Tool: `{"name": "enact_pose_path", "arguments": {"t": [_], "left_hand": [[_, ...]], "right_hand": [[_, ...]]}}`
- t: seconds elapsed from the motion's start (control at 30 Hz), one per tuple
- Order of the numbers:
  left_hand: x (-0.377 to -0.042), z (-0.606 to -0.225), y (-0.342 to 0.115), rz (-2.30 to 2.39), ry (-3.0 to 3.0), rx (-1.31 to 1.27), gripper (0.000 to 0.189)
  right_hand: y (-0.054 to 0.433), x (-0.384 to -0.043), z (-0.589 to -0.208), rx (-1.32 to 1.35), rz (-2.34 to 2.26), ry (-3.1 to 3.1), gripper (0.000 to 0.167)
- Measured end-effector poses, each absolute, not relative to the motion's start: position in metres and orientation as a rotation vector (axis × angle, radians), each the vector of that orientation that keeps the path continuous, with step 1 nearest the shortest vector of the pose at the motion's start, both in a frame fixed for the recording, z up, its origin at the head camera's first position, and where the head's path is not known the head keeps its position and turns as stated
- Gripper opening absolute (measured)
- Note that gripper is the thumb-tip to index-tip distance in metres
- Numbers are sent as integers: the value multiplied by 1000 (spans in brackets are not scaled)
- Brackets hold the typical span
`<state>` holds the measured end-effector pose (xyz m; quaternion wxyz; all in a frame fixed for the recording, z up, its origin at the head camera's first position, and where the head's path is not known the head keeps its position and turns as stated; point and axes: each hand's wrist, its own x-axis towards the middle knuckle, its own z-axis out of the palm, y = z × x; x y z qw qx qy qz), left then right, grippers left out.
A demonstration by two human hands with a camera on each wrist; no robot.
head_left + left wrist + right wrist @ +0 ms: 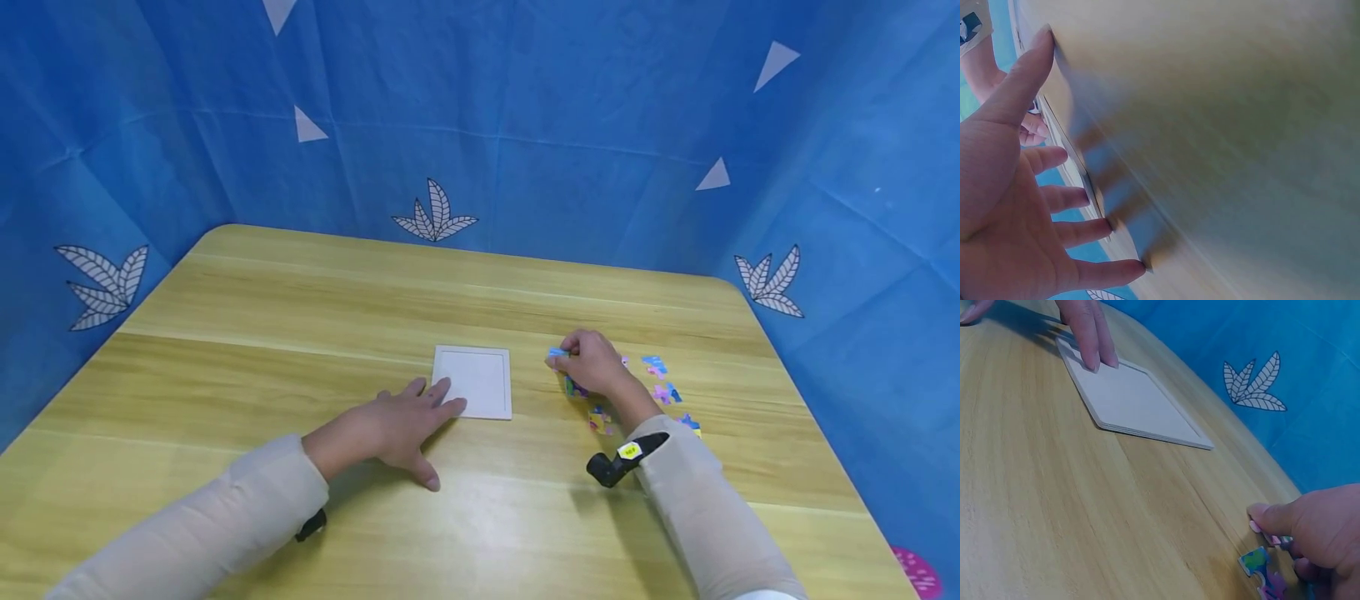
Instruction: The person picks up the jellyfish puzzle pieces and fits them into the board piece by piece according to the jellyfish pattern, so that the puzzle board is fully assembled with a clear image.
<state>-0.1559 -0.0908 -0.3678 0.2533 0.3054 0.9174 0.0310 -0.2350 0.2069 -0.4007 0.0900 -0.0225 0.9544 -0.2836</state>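
Observation:
A square white puzzle tray (pixel 483 379) with a thin raised border lies flat near the middle of the table. My left hand (pixel 401 427) is spread over its left side, fingers straight and fingertips on the tray's near-left part. To the right of the tray, my right hand (pixel 597 365) pinches a light-blue jigsaw piece (pixel 556 353) between thumb and fingers. In the right wrist view a pink edge of this piece (pixel 1255 528) shows at the thumb tip. Just below that hand lies a green, blue and purple jigsaw piece (pixel 1254 560), partly hidden.
Several loose jigsaw pieces lie around the right forearm, among them a blue and pink piece (pixel 655 365), a purple and blue piece (pixel 667 392) and a yellow one (pixel 598 419). A blue patterned curtain (pixel 525 125) stands behind the wooden table (pixel 300 300).

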Motion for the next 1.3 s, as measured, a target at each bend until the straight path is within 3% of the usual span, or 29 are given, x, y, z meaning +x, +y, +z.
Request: {"name": "enact_pose_path", "arguments": {"t": [0.57,1.3], "left_hand": [[-155,-369,-90,72,2507,824,107],[-157,-367,-88,19,2502,820,108]], "right_hand": [[193,-228,-401,-93,-1063,2807,24],[122,-233,-403,-331,-1387,2660,17]]}}
